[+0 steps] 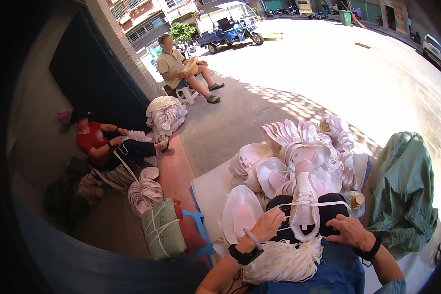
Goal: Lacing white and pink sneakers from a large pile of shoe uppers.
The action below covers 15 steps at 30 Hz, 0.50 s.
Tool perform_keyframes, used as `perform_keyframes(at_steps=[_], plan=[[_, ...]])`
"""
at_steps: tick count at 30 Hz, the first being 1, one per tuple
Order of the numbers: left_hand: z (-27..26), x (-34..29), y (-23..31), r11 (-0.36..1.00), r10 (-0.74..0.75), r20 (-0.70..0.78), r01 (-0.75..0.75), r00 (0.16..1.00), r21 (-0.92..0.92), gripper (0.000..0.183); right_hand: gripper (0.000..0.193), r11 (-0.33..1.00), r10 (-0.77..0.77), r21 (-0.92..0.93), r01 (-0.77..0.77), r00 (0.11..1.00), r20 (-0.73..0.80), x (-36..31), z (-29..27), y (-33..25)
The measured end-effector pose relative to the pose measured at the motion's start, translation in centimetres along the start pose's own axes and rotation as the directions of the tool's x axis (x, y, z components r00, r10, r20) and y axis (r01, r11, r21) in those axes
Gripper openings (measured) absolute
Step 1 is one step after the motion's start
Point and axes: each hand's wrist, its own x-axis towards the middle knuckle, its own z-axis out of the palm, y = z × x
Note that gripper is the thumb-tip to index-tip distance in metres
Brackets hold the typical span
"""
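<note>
A white shoe upper with a pink lining lies across my dark-clothed lap, its laces threaded in crossing rows. My left hand is closed beside it, pinching a white shoelace that runs from the eyelets. On the other side, my right hand rests near my knee, its fingers bent and apart. Another length of lace crosses above that hand and curls down near it; I see no grip on it. A thick bundle of loose cream laces lies on my lap below the upper.
Stacked shoe uppers pile up ahead. A green sack stands at right, a tied green bundle at left. One person in red sits among uppers; another sits on a white stool. A blue three-wheeler stands beyond.
</note>
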Motion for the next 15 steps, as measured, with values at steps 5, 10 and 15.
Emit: perform_keyframes(at_steps=[5,10,15], plan=[[0.4,0.3,0.1,0.981,-0.103,0.04,0.108,0.994,-0.159,0.022,0.029,0.995,-0.037,-0.098,0.035,0.999,-0.016,-0.5,1.6,0.4],[0.8,0.0,-0.8,0.973,-0.162,0.111,0.178,0.98,-0.148,0.022,0.024,0.998,-0.049,-0.031,0.048,0.998,-0.031,-1.2,0.8,-0.9],[1.0,0.6,-0.1,0.947,-0.193,0.168,0.228,0.967,-0.225,0.02,0.012,0.981,-0.157,-0.126,0.146,0.984,-0.086,-2.1,2.2,-0.4]])
